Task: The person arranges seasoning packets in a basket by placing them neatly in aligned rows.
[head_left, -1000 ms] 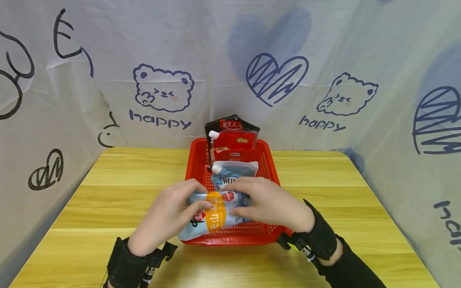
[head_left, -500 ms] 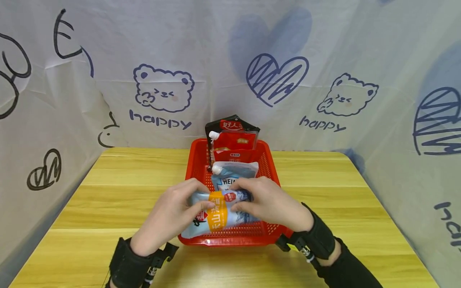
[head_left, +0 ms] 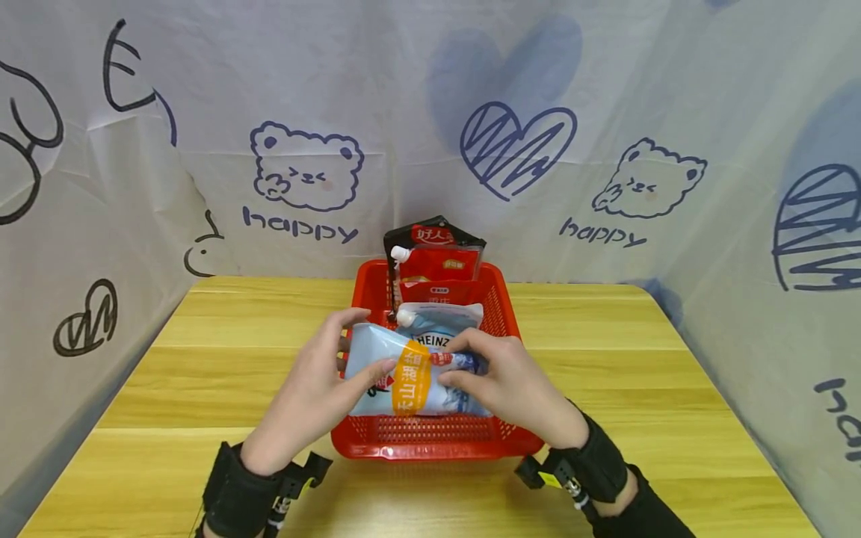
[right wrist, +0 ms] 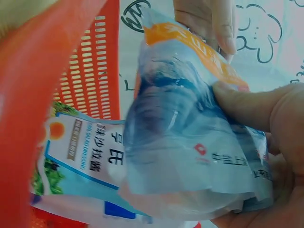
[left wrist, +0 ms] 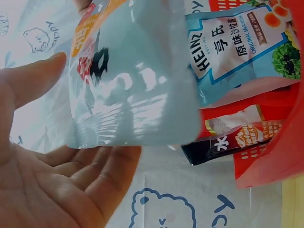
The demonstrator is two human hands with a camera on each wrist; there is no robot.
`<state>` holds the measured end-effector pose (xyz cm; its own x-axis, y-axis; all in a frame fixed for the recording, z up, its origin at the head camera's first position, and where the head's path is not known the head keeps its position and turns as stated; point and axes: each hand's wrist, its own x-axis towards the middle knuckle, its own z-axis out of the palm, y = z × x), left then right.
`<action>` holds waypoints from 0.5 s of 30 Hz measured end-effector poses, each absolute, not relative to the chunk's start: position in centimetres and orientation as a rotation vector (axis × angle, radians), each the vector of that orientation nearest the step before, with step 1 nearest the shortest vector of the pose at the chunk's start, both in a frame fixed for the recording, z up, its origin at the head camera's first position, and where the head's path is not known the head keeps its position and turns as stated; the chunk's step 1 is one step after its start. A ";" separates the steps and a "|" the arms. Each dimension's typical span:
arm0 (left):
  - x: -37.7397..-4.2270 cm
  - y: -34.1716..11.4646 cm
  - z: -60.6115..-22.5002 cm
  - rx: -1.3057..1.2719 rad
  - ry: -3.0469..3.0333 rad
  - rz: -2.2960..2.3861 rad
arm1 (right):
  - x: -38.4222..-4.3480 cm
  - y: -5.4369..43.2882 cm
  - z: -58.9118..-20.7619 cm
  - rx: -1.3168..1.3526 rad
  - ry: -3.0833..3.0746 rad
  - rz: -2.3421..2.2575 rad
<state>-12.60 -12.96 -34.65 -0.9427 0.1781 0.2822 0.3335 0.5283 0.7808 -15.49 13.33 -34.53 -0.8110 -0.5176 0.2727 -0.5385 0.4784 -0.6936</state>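
A light-blue bag of salt [head_left: 377,347] with an orange band lies sideways over the red basket [head_left: 430,450]. My right hand [head_left: 518,385] grips its dark-blue end, thumb in front, fingers behind. My left hand [head_left: 306,396] is at the other end with thumb and fingers spread. In the left wrist view, the thumb stands just off the bag's edge and the fingers extend past its far side. Behind the bag, a blue Heinz salad dressing pouch [head_left: 437,317] with a white cap stands in the basket, its lower part hidden in the head view.
Farther back in the basket stand a red pouch [head_left: 440,265] with a white spout and a black packet [head_left: 440,222] with a red label. The basket rests on a wood-grain table [head_left: 235,351]. A white cloth [head_left: 417,60] with drawings hangs behind.
The bag's left end has swung up and away, so the bag lies more level. My left fingers have loosened and spread from it; my right hand keeps its grip.
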 end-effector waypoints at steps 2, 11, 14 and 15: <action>-12.7 -12.9 -34.7 -0.401 -2.644 -1.423 | -15.2 13.4 -34.9 0.888 -2.655 1.317; -13.1 -13.0 -35.2 -0.367 -2.728 -1.491 | -14.4 13.5 -36.4 0.624 -2.497 1.472; -13.4 -13.0 -35.3 -0.375 -2.698 -1.526 | -14.2 13.4 -36.8 0.575 -2.459 1.562; -13.4 -13.0 -35.4 -0.376 -2.687 -1.541 | -14.2 13.3 -37.0 0.565 -2.456 1.587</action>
<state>-13.42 -12.97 -35.42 -0.9707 0.1969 0.1374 0.2181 0.4832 0.8479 -14.19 13.30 -36.97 -0.9152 -0.2244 0.3349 -0.3975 0.3645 -0.8421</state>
